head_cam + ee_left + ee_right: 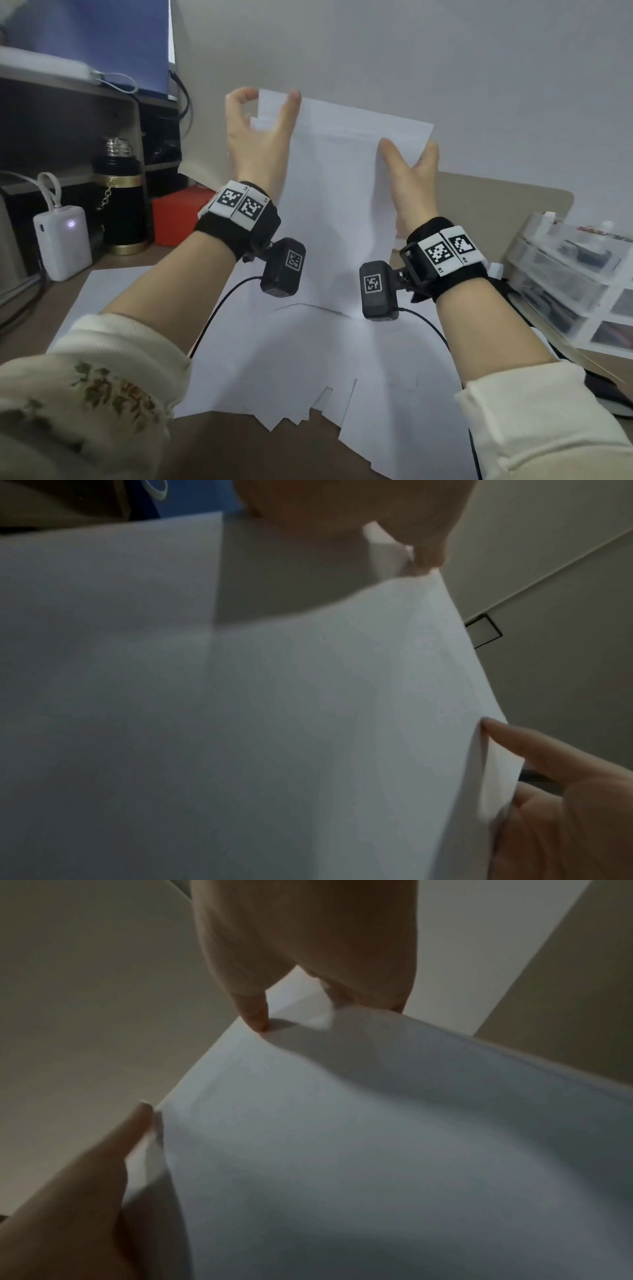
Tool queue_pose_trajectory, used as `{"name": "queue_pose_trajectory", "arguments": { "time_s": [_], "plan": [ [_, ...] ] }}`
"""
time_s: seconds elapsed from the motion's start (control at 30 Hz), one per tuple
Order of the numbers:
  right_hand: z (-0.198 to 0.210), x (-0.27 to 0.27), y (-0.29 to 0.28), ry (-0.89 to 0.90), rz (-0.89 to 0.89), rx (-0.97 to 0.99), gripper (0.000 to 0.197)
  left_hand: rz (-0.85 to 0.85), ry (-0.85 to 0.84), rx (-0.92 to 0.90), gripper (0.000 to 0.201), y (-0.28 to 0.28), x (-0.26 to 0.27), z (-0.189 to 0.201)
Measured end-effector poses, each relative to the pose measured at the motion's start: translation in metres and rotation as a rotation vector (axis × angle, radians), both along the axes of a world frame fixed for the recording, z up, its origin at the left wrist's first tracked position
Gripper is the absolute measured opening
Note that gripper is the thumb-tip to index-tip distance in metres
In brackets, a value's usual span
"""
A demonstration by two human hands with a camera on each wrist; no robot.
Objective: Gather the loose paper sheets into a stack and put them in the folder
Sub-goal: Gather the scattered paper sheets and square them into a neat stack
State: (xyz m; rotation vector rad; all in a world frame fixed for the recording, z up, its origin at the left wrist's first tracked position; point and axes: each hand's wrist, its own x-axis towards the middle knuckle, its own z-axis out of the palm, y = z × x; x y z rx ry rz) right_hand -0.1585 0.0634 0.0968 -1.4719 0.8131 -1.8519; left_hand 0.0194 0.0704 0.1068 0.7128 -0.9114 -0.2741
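A stack of white paper sheets point(335, 192) stands upright above the desk, its top edges uneven. My left hand point(267, 99) grips its upper left corner, with the thumb on the front and the fingers curled behind. My right hand point(409, 150) holds the right edge near the top, thumb in front. The left wrist view shows the sheets point(274, 723) between the thumb and the fingers point(428, 547). In the right wrist view the sheets point(377, 1150) are held the same way. More loose sheets point(308, 359) lie fanned out on the desk below. I cannot make out a folder.
A black and gold flask point(118, 192), a white power bank point(63, 243) and a red box point(174, 216) stand at the back left under a shelf. A clear plastic drawer unit point(575, 281) sits at the right. A white wall is close behind.
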Motion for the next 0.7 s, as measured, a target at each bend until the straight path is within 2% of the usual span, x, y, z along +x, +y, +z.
{"name": "queue_pose_trajectory", "arguments": {
  "time_s": [0.13,0.23,0.33,0.4,0.5,0.6,0.7],
  "plan": [
    [0.009,0.007,0.003,0.026,-0.008,-0.017,0.038,-0.025,0.06,0.038,0.048,0.004,-0.001,0.022],
    [0.006,0.007,0.002,0.013,-0.017,-0.01,0.041,0.013,0.102,0.115,0.031,0.001,0.001,0.029],
    [0.002,0.006,0.002,0.018,-0.024,0.001,0.04,0.085,0.066,0.149,0.01,-0.004,0.004,0.025],
    [-0.002,0.006,0.002,0.03,-0.026,0.02,0.046,0.078,0.039,0.163,0.003,-0.006,0.007,0.019],
    [-0.011,0.004,0.001,0.025,-0.016,0.038,0.05,0.065,0.029,0.175,0.004,-0.008,0.01,0.009],
    [-0.021,0.003,0.001,0.034,0.0,0.073,0.044,0.051,0.039,0.192,0.003,-0.005,0.007,0.007],
    [-0.025,0.004,0.0,0.008,0.002,0.104,0.037,0.012,0.042,0.212,0.015,-0.003,0.004,0.008]
  ]
}}
